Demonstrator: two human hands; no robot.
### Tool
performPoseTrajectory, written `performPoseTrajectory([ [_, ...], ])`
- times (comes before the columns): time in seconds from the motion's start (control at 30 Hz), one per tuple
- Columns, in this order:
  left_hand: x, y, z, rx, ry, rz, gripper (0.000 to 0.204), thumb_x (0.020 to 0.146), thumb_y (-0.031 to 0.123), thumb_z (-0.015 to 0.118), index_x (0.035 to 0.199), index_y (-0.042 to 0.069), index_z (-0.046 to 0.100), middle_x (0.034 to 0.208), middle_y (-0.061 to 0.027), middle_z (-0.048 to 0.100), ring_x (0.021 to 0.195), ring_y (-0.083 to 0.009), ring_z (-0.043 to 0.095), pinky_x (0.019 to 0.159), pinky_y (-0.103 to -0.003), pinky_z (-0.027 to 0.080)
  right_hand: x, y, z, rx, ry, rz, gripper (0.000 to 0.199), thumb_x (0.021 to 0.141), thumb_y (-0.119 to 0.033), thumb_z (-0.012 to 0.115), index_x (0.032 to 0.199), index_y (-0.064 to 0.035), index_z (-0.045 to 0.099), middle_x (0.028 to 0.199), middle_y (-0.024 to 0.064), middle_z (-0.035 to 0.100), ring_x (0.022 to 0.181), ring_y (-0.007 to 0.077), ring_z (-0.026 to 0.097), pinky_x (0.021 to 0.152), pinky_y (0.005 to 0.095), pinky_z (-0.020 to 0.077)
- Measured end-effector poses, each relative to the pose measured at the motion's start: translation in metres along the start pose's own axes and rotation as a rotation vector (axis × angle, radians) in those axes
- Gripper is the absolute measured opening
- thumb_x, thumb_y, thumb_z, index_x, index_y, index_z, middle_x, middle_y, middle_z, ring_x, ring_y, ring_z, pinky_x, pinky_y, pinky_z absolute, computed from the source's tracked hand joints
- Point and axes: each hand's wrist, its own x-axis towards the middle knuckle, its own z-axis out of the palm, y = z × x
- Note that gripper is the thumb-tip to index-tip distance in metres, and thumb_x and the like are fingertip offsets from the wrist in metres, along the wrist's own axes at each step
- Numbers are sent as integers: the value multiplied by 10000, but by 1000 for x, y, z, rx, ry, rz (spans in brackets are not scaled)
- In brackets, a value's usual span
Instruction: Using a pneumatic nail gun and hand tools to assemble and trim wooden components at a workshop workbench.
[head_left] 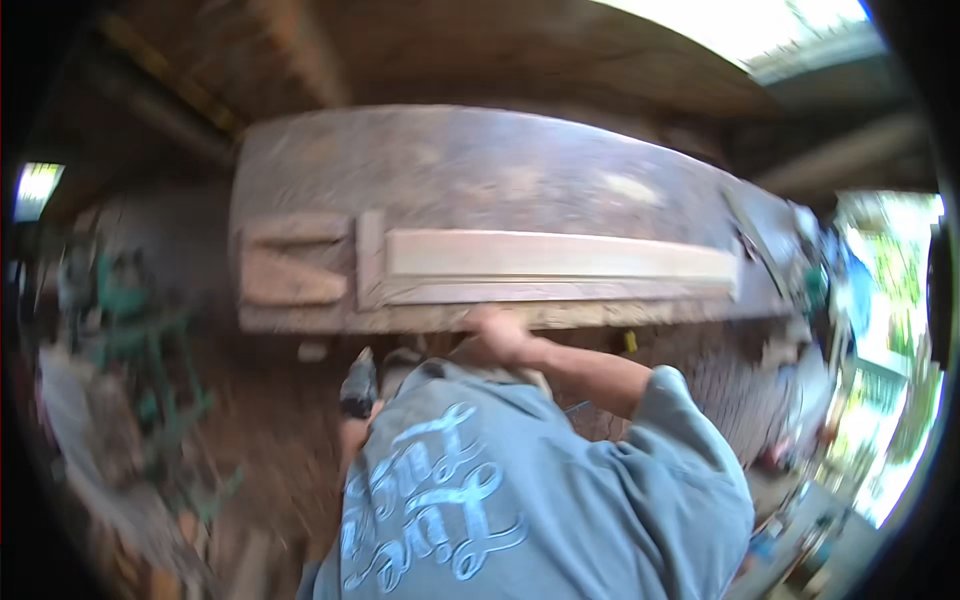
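Observation:
My left hand hangs low beside my shirt, mostly hidden by it. It is closed on a dark grey tool with a narrow, pointed tip, which looks like a power drill. My right hand is at the front edge of the workbench, just below a long wooden frame piece; motion smears its fingers. That light wooden frame piece lies lengthwise along the bench's near side. A short crosspiece stands at its left end.
On the bench's left end lies a notched wooden block. A long thin strip rests slantwise at the right end. Green metal machinery stands to the left. A bright opening shows at the right.

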Motion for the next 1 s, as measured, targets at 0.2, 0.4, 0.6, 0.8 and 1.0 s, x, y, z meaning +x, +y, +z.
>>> performPoseTrajectory([
  [0.2, 125, 195, 37, 450, 148, -439, 227, 839, 218, 753, 884, -4, 731, 823, -114, 747, 742, -225, 726, 714, -401, 567, -51, -46, 45, -1, -47, 278, 432, 886, -316, 702, 1244, -74, 721, 1133, 232, 735, 1112, 423, 696, 986, 508, 560],
  [0.4, 129, 148, 6, 154, 177, -638, 148, 905, 127, 697, 816, 10, 684, 697, -73, 676, 600, -181, 663, 622, -346, 579, -121, -28, 124, 228, 439, 443, 424, 898, -307, 685, 1234, -48, 704, 1154, 233, 724, 1113, 420, 682, 995, 516, 547],
  [0.6, 146, 153, 38, 157, 79, -625, 155, 911, 134, 700, 831, 2, 681, 723, -86, 681, 594, -191, 661, 582, -356, 568, -232, 57, 248, 621, 802, 1020, 432, 846, -341, 756, 1158, -46, 800, 1135, 192, 789, 1070, 321, 761, 955, 397, 586],
  [0.8, 153, 146, 117, 283, -2, -488, 150, 882, 123, 713, 812, -7, 689, 704, -76, 675, 576, -181, 658, 529, -335, 526, -355, 114, 367, 815, 560, 1540, 407, 972, -392, 690, 876, -9, 788, 746, 145, 745, 487, 273, 660, 506, 407, 545],
  [1.0, 146, 148, 253, 371, -93, -358, 98, 854, 57, 731, 800, -1, 675, 666, -45, 647, 506, -159, 605, 471, -317, 465, -402, 144, 426, 1092, 749, 1415, 363, 886, -347, 720, 1109, -77, 817, 1155, 170, 793, 1050, 321, 772, 850, 442, 606],
])
